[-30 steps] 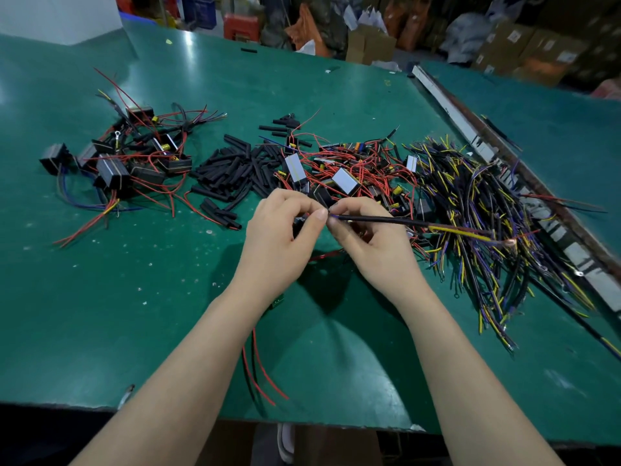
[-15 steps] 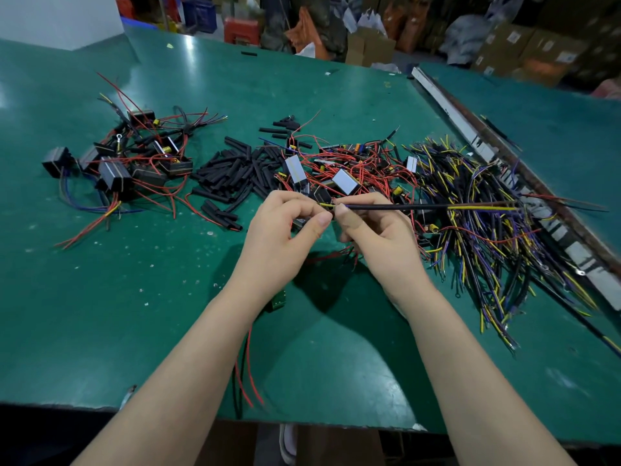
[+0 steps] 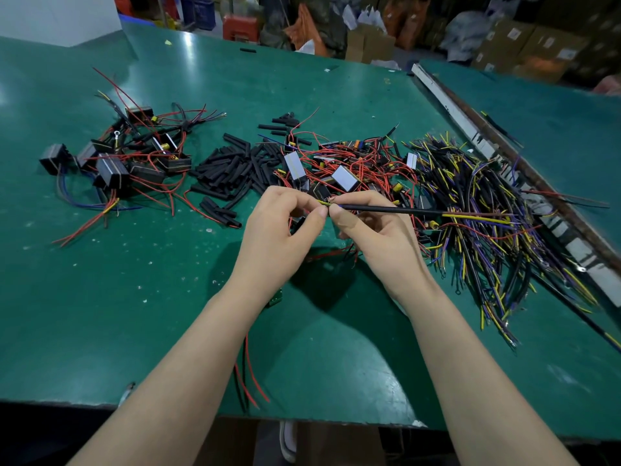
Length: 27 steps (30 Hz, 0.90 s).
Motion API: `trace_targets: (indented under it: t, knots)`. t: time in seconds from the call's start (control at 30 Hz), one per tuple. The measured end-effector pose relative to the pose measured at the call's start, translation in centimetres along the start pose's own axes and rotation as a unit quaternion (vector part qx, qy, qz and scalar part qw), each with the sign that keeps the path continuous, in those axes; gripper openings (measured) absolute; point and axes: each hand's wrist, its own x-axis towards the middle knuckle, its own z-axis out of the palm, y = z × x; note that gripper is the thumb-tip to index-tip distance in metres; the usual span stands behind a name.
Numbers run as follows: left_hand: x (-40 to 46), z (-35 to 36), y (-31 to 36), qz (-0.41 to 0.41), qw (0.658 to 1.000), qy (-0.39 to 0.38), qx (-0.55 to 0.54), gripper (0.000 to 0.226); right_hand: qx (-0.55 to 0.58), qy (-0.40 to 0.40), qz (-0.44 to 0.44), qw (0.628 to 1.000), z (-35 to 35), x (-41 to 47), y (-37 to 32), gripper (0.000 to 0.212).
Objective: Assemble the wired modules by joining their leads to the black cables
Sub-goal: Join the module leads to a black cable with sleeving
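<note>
Left hand [image 3: 279, 237] pinched a yellow lead [image 3: 323, 203], right hand [image 3: 373, 230] gripped a black cable [image 3: 386, 209] end-to-end above the green counter [image 3: 134, 297], loose wired modules [image 3: 342, 173] piled just behind.

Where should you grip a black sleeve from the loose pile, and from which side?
Pinch a sleeve at its middle, across its width, coming from above. At the pile's near edge some tubes lie flat and apart on the table, so fingers likely fit either side.

Single head-worn view, forward and down, close over table [image 3: 100, 314]
</note>
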Motion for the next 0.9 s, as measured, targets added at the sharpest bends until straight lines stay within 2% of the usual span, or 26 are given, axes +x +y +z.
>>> trace_targets:
  t: [0.23, 0.37, 0.53, 0.8, 0.9]
  knots:
    - [-0.03, -0.31, 0.4, 0.006, 0.999, 0.017, -0.028, 0.031, -0.005, 0.0, -0.011, 1.0, 0.08, 0.05, 0.06, 0.013]
    - [0.0, -0.17, 0.53, 0.031, 0.999, 0.022, 0.025, 0.018, -0.018, 0.003, -0.017, 1.0, 0.12, 0.08, 0.11, 0.011]
    - [0.09, 0.01, 0.48, 0.059, 0.995, 0.048, 0.058, 0.014, -0.021, 0.01, -0.014, 1.0, 0.14, 0.03, 0.06, 0.011]
    - [-0.05, 0.15, 0.38, 0.072, 0.993, 0.056, 0.069, 0.017, -0.024, 0.008, -0.025, 0.999, 0.21, -0.2, -0.16, 0.01]
    - [-0.01, 0.06, 0.53, 0.061, 0.997, 0.046, 0.03, 0.024, -0.021, 0.004, -0.024, 0.999, 0.17, -0.18, 0.0, 0.007]
